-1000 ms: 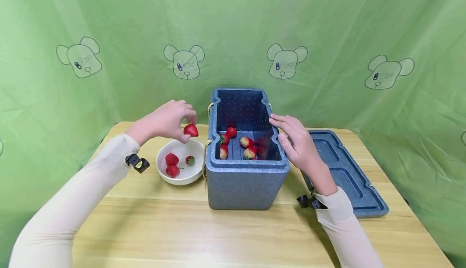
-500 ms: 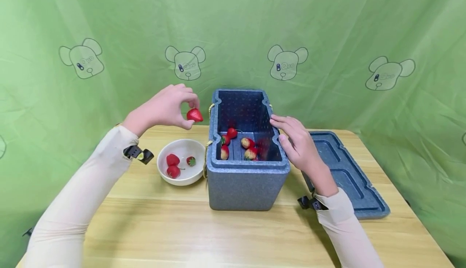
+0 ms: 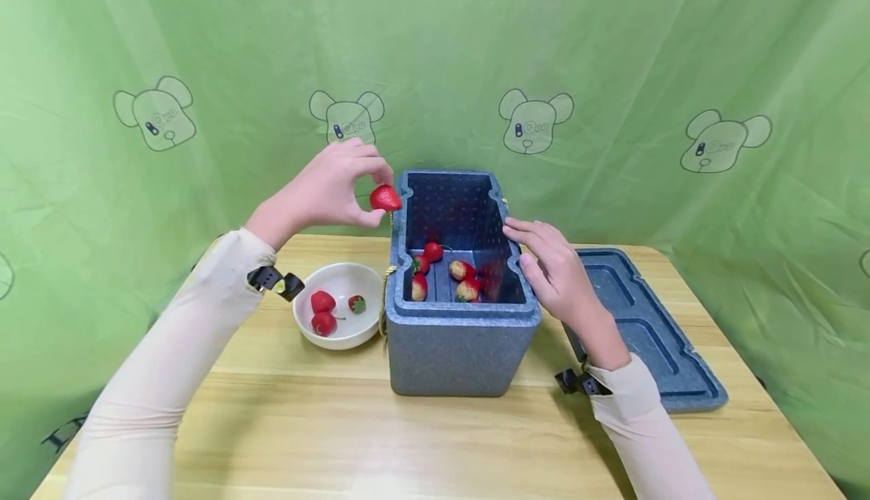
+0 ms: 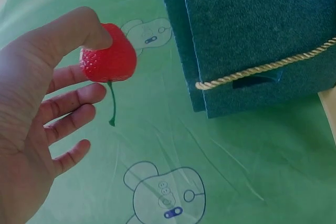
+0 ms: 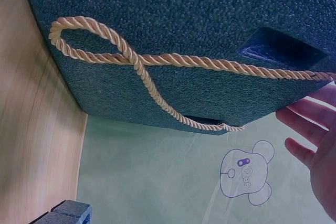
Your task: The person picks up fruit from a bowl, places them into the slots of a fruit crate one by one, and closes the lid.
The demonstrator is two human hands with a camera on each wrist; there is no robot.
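Observation:
A red strawberry [image 3: 385, 198] is pinched between the thumb and fingers of my left hand [image 3: 333, 186], up by the left rim of a blue-grey foam box [image 3: 462, 353]. In the left wrist view the strawberry [image 4: 110, 56] shows a thin green stem hanging down. My right hand [image 3: 553, 270] rests its straight fingers on the box's right rim. Several strawberries [image 3: 467, 290] lie on the box floor, some pale at one end. Left of the box, a white bowl [image 3: 304, 319] holds two red strawberries [image 3: 322, 302] and a smaller one with a green cap [image 3: 356, 304].
The box's lid [image 3: 642, 334] lies flat on the wooden table [image 3: 306, 424] to the right, partly behind my right forearm. A twisted gold rope [image 5: 173, 60] runs along the box's side. A green curtain [image 3: 435, 47] with bear faces hangs behind the table.
My left hand has risen from over the bowl and moved right and away with the strawberry, up to the box's left rim. The right hand stays on the right rim.

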